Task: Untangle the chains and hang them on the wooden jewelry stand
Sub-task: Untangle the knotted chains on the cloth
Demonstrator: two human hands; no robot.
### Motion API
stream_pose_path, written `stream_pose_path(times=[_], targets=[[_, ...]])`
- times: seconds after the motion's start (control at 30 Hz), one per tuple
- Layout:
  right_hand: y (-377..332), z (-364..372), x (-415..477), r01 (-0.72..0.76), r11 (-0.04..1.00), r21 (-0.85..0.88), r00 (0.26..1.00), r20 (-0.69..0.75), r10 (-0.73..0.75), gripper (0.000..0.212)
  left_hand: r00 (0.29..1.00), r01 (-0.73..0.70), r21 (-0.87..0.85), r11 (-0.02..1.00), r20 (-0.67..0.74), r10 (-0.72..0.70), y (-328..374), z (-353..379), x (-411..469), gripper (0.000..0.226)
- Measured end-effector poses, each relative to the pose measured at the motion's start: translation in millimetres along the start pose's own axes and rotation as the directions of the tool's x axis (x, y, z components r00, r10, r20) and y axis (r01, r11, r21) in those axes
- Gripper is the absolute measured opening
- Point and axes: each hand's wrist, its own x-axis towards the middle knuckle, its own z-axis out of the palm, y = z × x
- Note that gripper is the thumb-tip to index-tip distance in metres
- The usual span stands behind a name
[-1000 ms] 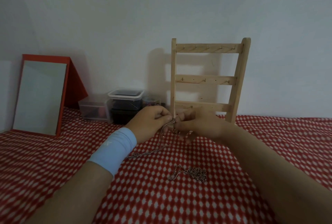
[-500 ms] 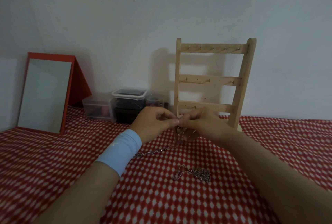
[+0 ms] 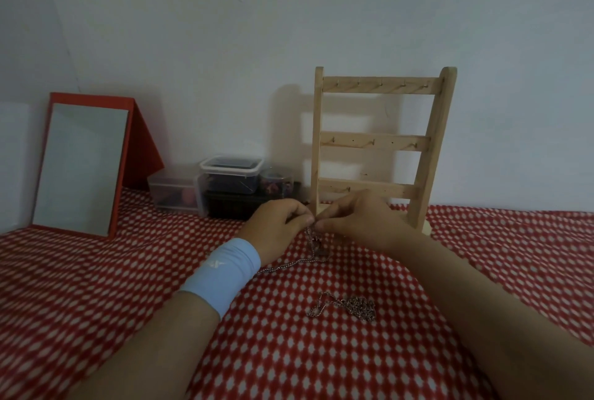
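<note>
Both hands are closing in on each other compared with a second ago: the short run of links that was stretched between them is now gone, and the fingertips are almost meeting. The left hand [image 3: 276,226] is pinching the silver chain [image 3: 312,247] with curled fingers, and the right hand [image 3: 360,223] is pinching it from the opposite side, thumb and forefinger bent onto the same spot. This is probably a knot or clasp being worked at close range, so the untangling is still going on and nothing is hanging yet.

Below the pinch the silver chain is dangling in a small clump, then trailing along the checked cloth [image 3: 128,287] toward the left wrist, where a pale blue wristband [image 3: 225,271] is sitting. Nearer the person than both hands, a second chain [image 3: 350,306] is lying bunched in a heap, touched by neither hand. Just beyond the right hand's knuckles the wooden jewelry stand [image 3: 374,142] is standing upright, all its visible hooks bare.

Exactly what the fingertips are gripping is hidden between them, and the clump under them is too blurred to read as knot or pendant. The right hand is also covering part of the stand's lowest rail and foot.
</note>
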Motion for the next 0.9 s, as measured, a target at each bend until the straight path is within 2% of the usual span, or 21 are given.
stream_pose_path(times=[0.13, 0.2, 0.33, 0.4, 0.47, 0.6, 0.73, 0.8, 0.9], targets=[[2, -1, 1, 0.018, 0.996, -0.085, 0.998, 0.06, -0.013, 0.005, 1.0, 0.015, -0.035, 0.999, 0.021, -0.014, 2, 7, 0, 0.016], [4, -1, 1, 0.042, 0.995, -0.087, 0.997, 0.064, -0.036, 0.005, 0.999, 0.046, -0.111, 0.993, 0.034, -0.042, 4, 9, -1, 0.017], [8, -6, -1, -0.014, 0.997, 0.075, 0.998, 0.06, 0.01, 0.012, 0.992, 0.118, -0.29, 0.95, 0.071, -0.102, 5, 9, -3, 0.005], [10, -7, -2, -0.031, 0.992, 0.122, 0.998, 0.061, 0.024, 0.014, 0.994, 0.11, -0.268, 0.957, 0.052, -0.1, 3, 9, -3, 0.006], [12, -7, -1, -0.023, 0.995, 0.094, 0.998, 0.056, 0.017, 0.014, 0.995, 0.102, -0.249, 0.963, 0.029, -0.098, 2, 8, -3, 0.008], [10, -4, 4, 0.042, 0.993, -0.107, 0.999, 0.013, -0.041, 0.008, 0.995, 0.095, -0.172, 0.981, 0.052, -0.087, -2, 10, -2, 0.017], [7, -2, 3, 0.105, 0.949, -0.296, 0.994, 0.045, -0.096, 0.009, 1.0, 0.019, -0.084, 0.996, 0.019, -0.018, -3, 14, -3, 0.019], [7, -1, 1, 0.089, 0.956, -0.278, 0.996, 0.051, -0.078, 0.012, 1.0, -0.017, -0.088, 0.996, 0.001, 0.017, -1, 16, -3, 0.02], [6, -2, 0, 0.084, 0.986, -0.143, 0.996, 0.033, -0.08, 0.022, 1.0, -0.025, -0.107, 0.994, 0.0, 0.025, 2, 16, -2, 0.02]])
